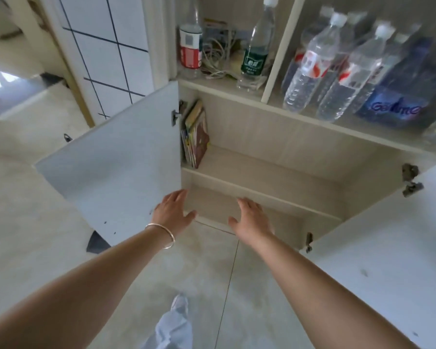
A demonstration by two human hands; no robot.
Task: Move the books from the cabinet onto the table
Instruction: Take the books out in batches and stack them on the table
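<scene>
Both my hands, left [173, 210] and right [252, 217], reach out flat-fingered and empty at frame centre, below the colourful upright paperback books [195, 134] leaning at the left end of the pale wooden cabinet's [275, 137] shelf.

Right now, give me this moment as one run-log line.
phase: reaching | left hand: open, empty | right hand: open, empty | books: upright, left end of cabinet shelf | cabinet doors: open

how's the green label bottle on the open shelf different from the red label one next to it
The clear green-label bottle stands right of the tangled white cords; the clear red-label bottle stands left. The green-label bottle's white cap shows; the red-label bottle's top is cut off. Both stand upright.
</scene>
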